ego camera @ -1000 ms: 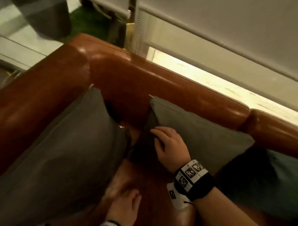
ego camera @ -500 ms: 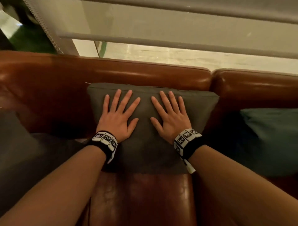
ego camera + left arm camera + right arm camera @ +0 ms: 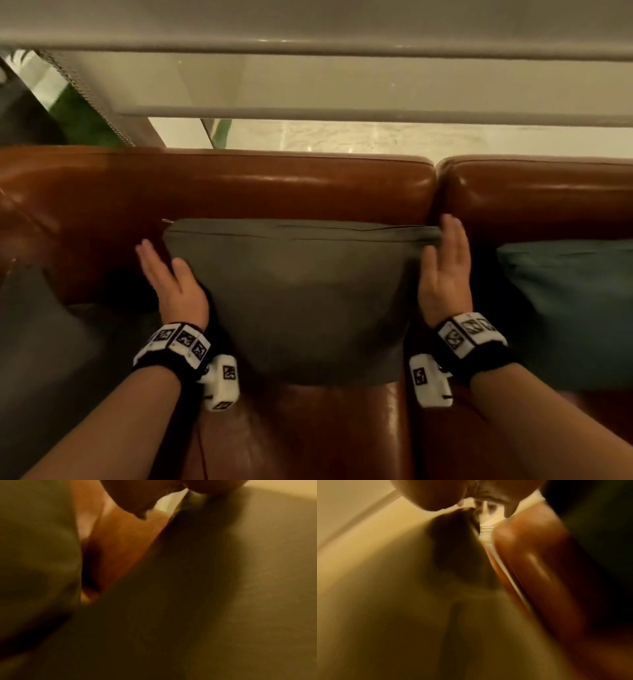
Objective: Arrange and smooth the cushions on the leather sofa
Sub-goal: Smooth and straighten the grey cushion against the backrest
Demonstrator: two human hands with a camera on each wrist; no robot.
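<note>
You had the grey cushion (image 3: 301, 294) propped upright against the leather sofa (image 3: 239, 185) backrest, at 12 o'clock from you, its bottom edge on the seat. Your left hand (image 3: 171, 277) lay flat along its 9 o'clock side and your right hand (image 3: 445, 270) along its 3 o'clock side, fingers straight and together, gripping nothing. My guess is that you were pressing inward to square the sides and centre it on that seat section; the right fingertips (image 3: 448, 222) reached the top corner near the backrest seam. Both wrist views were too blurred to confirm contact.

Count: three cushions in view, namely the grey one, a teal cushion (image 3: 565, 308) at 3 o'clock and a blurred dark cushion (image 3: 37, 342) at 9 o'clock. Two backrest sections showed, two hands, and two wristbands with markers (image 3: 178, 342).
</note>
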